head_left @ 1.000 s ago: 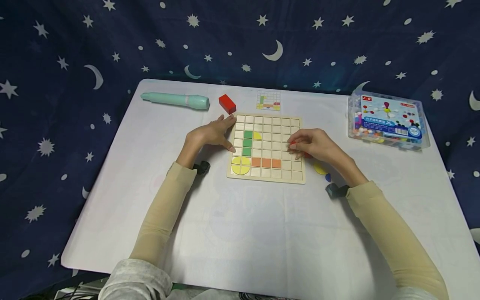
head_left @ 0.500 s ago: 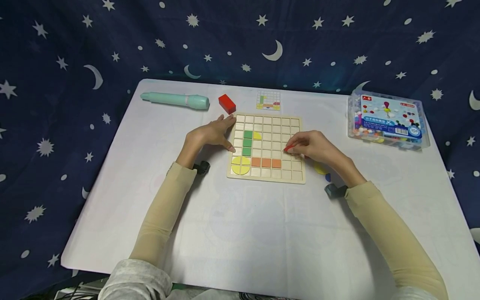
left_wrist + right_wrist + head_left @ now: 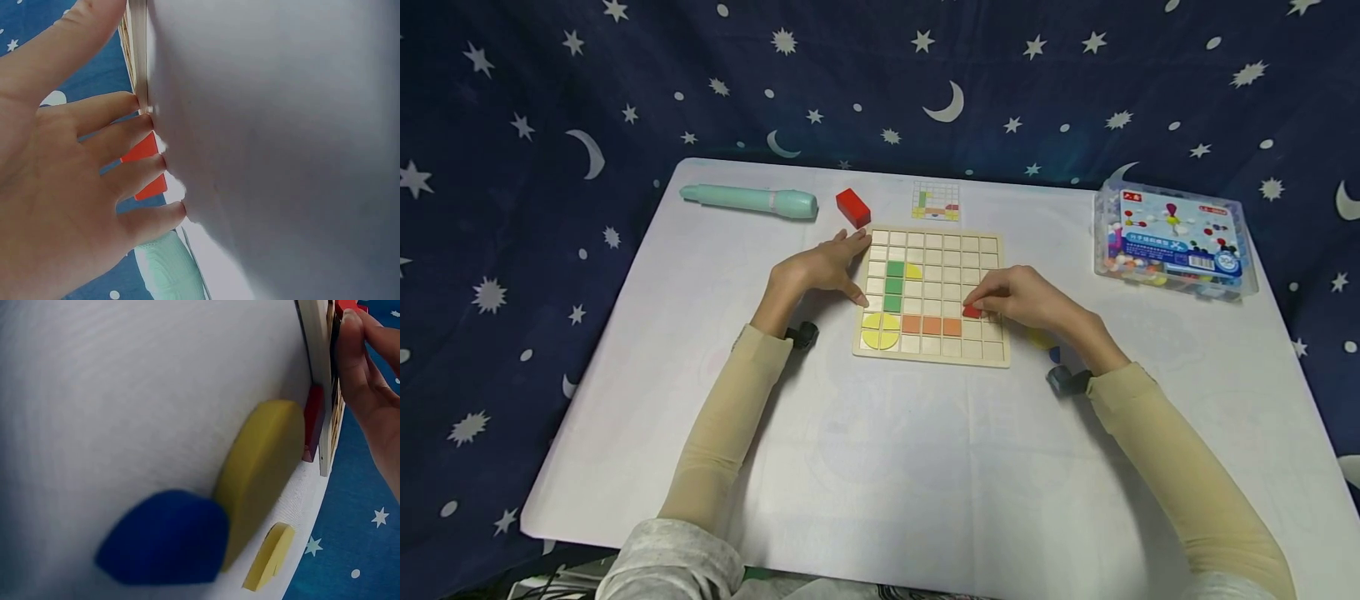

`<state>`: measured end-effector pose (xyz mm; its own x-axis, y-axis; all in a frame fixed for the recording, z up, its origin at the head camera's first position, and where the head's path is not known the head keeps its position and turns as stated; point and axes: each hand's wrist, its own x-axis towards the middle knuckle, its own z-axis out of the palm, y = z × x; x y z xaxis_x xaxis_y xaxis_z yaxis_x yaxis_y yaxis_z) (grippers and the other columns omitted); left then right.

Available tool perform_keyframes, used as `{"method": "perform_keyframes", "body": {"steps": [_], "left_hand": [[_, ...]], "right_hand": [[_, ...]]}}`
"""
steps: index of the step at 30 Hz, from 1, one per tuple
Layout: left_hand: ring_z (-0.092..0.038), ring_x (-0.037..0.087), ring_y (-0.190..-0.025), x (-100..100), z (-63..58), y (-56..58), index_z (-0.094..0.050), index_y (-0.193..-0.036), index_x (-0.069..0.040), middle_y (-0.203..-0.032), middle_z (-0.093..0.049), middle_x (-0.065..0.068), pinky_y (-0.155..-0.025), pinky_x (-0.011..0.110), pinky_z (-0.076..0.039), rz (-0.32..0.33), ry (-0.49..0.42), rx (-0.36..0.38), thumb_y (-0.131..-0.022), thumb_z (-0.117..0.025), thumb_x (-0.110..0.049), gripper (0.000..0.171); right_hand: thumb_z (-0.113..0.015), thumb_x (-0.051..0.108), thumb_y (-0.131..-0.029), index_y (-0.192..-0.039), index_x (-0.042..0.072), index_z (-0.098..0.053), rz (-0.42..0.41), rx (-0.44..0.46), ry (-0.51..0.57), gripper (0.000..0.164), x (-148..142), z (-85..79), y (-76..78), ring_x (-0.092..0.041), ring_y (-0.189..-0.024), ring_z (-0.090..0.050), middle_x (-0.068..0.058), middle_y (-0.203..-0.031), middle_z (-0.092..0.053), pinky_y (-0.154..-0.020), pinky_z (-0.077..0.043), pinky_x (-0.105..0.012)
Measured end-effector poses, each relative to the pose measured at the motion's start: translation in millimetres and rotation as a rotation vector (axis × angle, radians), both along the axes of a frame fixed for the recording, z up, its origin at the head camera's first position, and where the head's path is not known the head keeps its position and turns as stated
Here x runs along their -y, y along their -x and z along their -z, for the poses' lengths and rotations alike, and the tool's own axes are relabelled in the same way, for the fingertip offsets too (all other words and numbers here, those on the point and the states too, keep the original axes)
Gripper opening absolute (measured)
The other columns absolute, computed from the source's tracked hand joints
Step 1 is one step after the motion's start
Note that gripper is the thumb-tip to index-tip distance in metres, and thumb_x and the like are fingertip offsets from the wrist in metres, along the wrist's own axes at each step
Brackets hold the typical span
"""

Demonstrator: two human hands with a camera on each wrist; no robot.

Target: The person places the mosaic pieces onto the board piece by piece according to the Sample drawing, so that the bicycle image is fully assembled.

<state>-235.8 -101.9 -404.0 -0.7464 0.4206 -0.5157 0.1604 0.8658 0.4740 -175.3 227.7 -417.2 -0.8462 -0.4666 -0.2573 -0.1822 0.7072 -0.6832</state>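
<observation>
In the head view, your left hand (image 3: 820, 268) lies at the left edge of the wooden board (image 3: 951, 260), thumb and fingers spread wide with nothing between them. Your right hand (image 3: 1030, 296) is over the board's right part, its fingers pinching a red piece (image 3: 972, 312); you can't tell if that piece touches the board. The board carries green squares (image 3: 894, 286), orange squares (image 3: 932, 325), a yellow quarter (image 3: 913, 272) and, at its near left corner, a yellow disc (image 3: 881, 331). Beyond its far edge are a pattern card (image 3: 936, 202) and a red block (image 3: 853, 207).

In the left wrist view, your spread fingers reach the board's side.

In the right wrist view, a dark red piece (image 3: 314, 423), yellow pieces (image 3: 265, 469) and a blue piece (image 3: 169, 540) lie beside the board.
</observation>
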Motion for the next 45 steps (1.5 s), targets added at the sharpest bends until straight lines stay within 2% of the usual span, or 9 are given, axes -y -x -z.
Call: {"method": "perform_keyframes", "body": {"steps": [7, 18, 23, 26, 30, 36, 40, 45], "left_hand": [[0.004, 0.022, -0.162, 0, 0.8, 0.6, -0.017, -0.166, -0.019, -0.175, -0.007, -0.001, -0.129, 0.056, -0.009, -0.002, 0.004, 0.0, -0.077, -0.092, -0.027, 0.117], [0.005, 0.021, -0.162, 1, -1.1, -0.3, -0.018, -0.166, -0.019, -0.175, -0.007, -0.001, -0.129, 0.057, -0.009, -0.003, 0.005, 0.002, -0.076, -0.092, -0.028, 0.117], [0.005, 0.021, -0.162, 1, -1.5, -0.9, -0.017, -0.167, -0.02, -0.175, -0.006, -0.001, -0.129, 0.057, -0.009, -0.007, 0.009, 0.003, -0.076, -0.092, -0.028, 0.117], [0.005, 0.021, -0.162, 1, -0.3, 0.1, -0.017, -0.167, -0.02, -0.175, -0.006, -0.002, -0.129, 0.057, -0.009, -0.003, 0.006, 0.007, -0.077, -0.091, -0.028, 0.117], [0.004, 0.023, -0.162, 2, 0.6, 0.6, -0.017, -0.167, -0.018, -0.175, -0.006, 0.0, -0.129, 0.056, -0.009, 0.018, 0.0, -0.006, -0.078, -0.091, -0.028, 0.116], [0.003, 0.024, -0.162, 1, 0.7, -0.4, -0.017, -0.166, -0.017, -0.175, -0.007, 0.002, -0.13, 0.054, -0.01, 0.033, -0.004, -0.025, -0.077, -0.092, -0.028, 0.117], [0.004, 0.023, -0.162, 1, 0.7, -0.4, -0.017, -0.166, -0.017, -0.175, -0.007, 0.001, -0.13, 0.055, -0.01, 0.023, -0.002, -0.018, -0.077, -0.092, -0.027, 0.117], [0.005, 0.022, -0.162, 1, 0.4, -1.1, -0.017, -0.167, -0.018, -0.175, -0.006, 0.0, -0.129, 0.056, -0.009, 0.011, -0.001, -0.012, -0.077, -0.092, -0.028, 0.117]], "right_hand": [[-0.067, 0.005, -0.098, -0.11, 0.009, -0.081, -0.04, -0.024, -0.006, 0.019, -1, 0.5, 1.0, -0.022, -0.093, -0.057, -0.009, -0.106, -0.075, -0.082, -0.046, -0.029], [-0.071, 0.005, -0.094, -0.105, 0.01, -0.081, -0.012, -0.05, 0.009, 0.016, 2, 2.0, -1.1, -0.022, -0.096, -0.059, -0.007, -0.106, -0.074, -0.088, -0.047, -0.035], [-0.072, 0.008, -0.095, -0.107, 0.011, -0.08, 0.039, -0.054, -0.011, 0.015, -2, 1.4, -2.5, -0.02, -0.094, -0.062, -0.005, -0.107, -0.075, -0.087, -0.05, -0.03], [-0.073, 0.014, -0.096, -0.108, 0.012, -0.079, 0.096, -0.019, -0.01, 0.013, -8, -1.0, -3.5, -0.021, -0.086, -0.064, -0.006, -0.105, -0.076, -0.076, -0.054, -0.027], [-0.073, 0.017, -0.097, -0.109, 0.011, -0.078, 0.152, 0.011, 0.003, 0.015, -18, -4.5, -4.8, -0.024, -0.076, -0.061, -0.01, -0.1, -0.074, -0.063, -0.052, -0.025], [-0.073, 0.017, -0.097, -0.109, 0.011, -0.078, 0.198, -0.018, -0.034, 0.015, -34, -2.5, -5.1, -0.023, -0.082, -0.06, -0.009, -0.098, -0.074, -0.066, -0.051, -0.023], [-0.072, 0.019, -0.097, -0.113, 0.011, -0.076, 0.228, 0.027, -0.038, 0.018, -44, -0.6, -4.9, -0.025, -0.082, -0.06, -0.009, -0.098, -0.072, -0.065, -0.053, -0.025], [-0.072, 0.024, -0.097, -0.12, 0.01, -0.074, 0.254, 0.093, -0.055, 0.027, -55, -2.2, -4.1, -0.025, -0.085, -0.054, -0.01, -0.099, -0.067, -0.064, -0.048, -0.025]]}}
